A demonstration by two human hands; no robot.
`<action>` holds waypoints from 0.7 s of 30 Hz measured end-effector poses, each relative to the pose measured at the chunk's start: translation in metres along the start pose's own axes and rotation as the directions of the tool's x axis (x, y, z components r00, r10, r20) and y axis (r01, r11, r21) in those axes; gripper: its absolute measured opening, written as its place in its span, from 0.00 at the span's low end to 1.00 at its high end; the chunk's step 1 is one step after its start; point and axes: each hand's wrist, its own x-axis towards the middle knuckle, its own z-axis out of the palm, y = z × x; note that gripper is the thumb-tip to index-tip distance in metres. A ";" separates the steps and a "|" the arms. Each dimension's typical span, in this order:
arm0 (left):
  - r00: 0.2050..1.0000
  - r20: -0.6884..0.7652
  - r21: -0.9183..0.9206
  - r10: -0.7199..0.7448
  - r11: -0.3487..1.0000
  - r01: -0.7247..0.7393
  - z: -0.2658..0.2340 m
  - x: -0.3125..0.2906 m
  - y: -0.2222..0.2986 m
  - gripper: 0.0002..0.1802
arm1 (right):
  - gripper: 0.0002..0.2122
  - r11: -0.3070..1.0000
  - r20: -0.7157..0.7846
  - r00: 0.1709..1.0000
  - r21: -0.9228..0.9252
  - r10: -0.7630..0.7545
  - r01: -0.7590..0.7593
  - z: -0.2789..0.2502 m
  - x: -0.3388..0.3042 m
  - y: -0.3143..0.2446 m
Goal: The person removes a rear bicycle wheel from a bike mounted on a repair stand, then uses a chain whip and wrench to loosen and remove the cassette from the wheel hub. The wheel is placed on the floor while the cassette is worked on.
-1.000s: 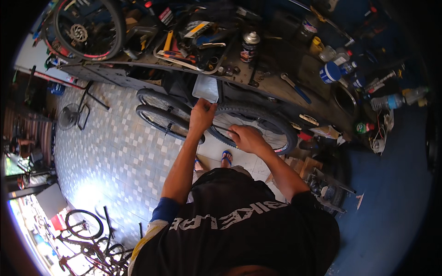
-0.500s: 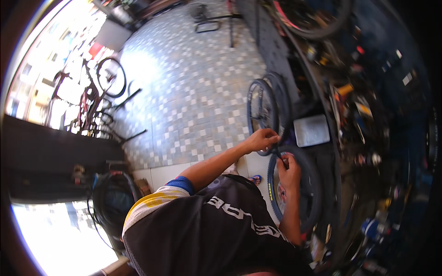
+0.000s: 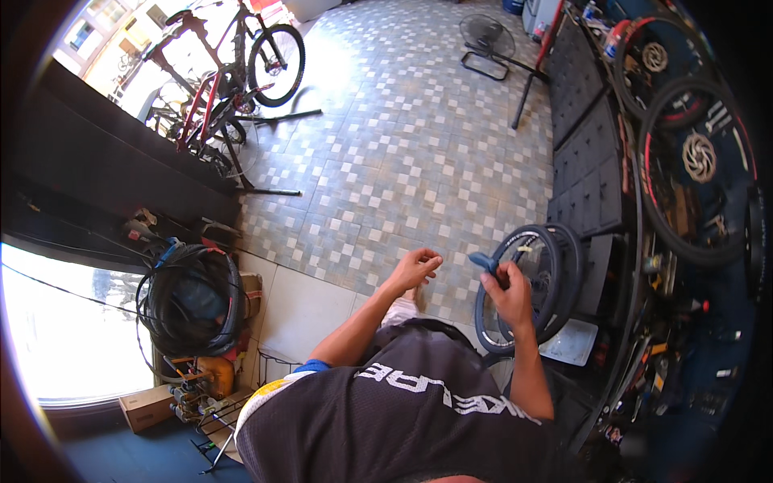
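My right hand (image 3: 510, 291) is closed on a small dark blue-grey piece (image 3: 483, 262) with a rounded end, which sticks out to the left past my thumb and fingers. Its exact kind cannot be made out. To the left, my left hand (image 3: 415, 269) hovers with loosely bent fingers, a little apart from each other, and I see nothing in them. A bicycle wheel with its tyre (image 3: 486, 314) stands behind my right hand, with a second tyre (image 3: 573, 270) close against it. Neither hand appears to touch the wheels.
A pale plastic tub (image 3: 571, 341) sits beyond my right forearm. Dark drawers (image 3: 586, 165) and a tool-laden bench line the right, with more wheels (image 3: 697, 173). Bundled black tyres (image 3: 192, 302) lie at left. A red-and-black bicycle (image 3: 211, 88) and a floor fan (image 3: 486, 36) stand farther off.
My view has swung to the right and up. My hands, close together before near the wheels, are now farther apart. The blue-grey piece now shows clearly in my right hand.
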 end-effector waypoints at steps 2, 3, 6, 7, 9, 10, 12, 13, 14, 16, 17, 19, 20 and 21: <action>0.997 -0.065 -0.010 0.048 0.999 -0.049 -0.051 0.019 0.012 0.19 | 0.14 0.998 0.033 0.998 -0.023 -0.057 0.057 0.034 0.059 -0.029; 0.996 -0.080 -0.007 0.049 0.999 -0.050 -0.076 0.032 0.020 0.18 | 0.15 1.000 0.100 0.995 0.028 0.000 -0.003 0.049 0.085 -0.034; 0.984 -0.165 0.038 0.060 0.998 -0.054 -0.150 0.063 0.046 0.17 | 0.16 0.996 0.192 0.981 -0.074 -0.036 0.051 0.090 0.153 -0.077; 0.981 -0.180 0.063 0.068 0.996 -0.057 -0.172 0.075 0.056 0.18 | 0.16 0.998 0.231 0.973 -0.045 -0.023 0.034 0.100 0.174 -0.080; 0.975 -0.205 0.083 0.086 0.994 -0.070 -0.210 0.101 0.070 0.22 | 0.15 0.999 0.254 0.967 -0.012 -0.026 0.030 0.120 0.215 -0.078; 0.974 -0.222 0.027 0.052 0.999 -0.047 -0.225 0.116 0.075 0.23 | 0.14 1.000 0.269 0.963 0.002 -0.027 0.027 0.129 0.235 -0.074; 0.968 -0.250 -0.087 -0.017 0.996 -0.005 -0.251 0.151 0.087 0.25 | 0.12 0.999 0.293 0.955 -0.007 0.036 -0.035 0.140 0.274 -0.060; 0.972 -0.236 -0.135 -0.004 0.990 -0.029 -0.261 0.170 0.095 0.28 | 0.12 0.998 0.295 0.954 0.007 0.053 -0.057 0.147 0.295 -0.049; 0.970 -0.243 -0.116 0.012 0.992 -0.041 -0.269 0.190 0.103 0.29 | 0.11 0.997 0.298 0.952 0.020 0.070 -0.079 0.153 0.318 -0.037; 0.965 -0.256 -0.076 0.049 0.995 -0.071 -0.283 0.236 0.123 0.30 | 0.10 0.980 0.347 0.928 0.092 0.137 -0.179 0.166 0.369 -0.011; 0.970 -0.232 0.007 0.069 0.998 -0.069 -0.295 0.259 0.134 0.32 | 0.09 0.968 0.367 0.920 0.150 0.136 -0.203 0.173 0.396 0.001; 0.957 -0.256 0.276 0.137 0.959 -0.064 -0.323 0.305 0.146 0.30 | 0.10 0.970 0.446 0.884 0.120 0.139 -0.212 0.182 0.463 0.004; 0.950 -0.262 0.404 0.170 0.913 -0.052 -0.339 0.326 0.152 0.30 | 0.12 0.979 0.464 0.877 0.084 0.126 -0.185 0.190 0.497 0.005; 0.975 -0.195 0.505 0.102 0.863 0.010 -0.356 0.350 0.160 0.29 | 0.13 0.988 0.469 0.876 0.042 0.115 -0.151 0.197 0.537 0.007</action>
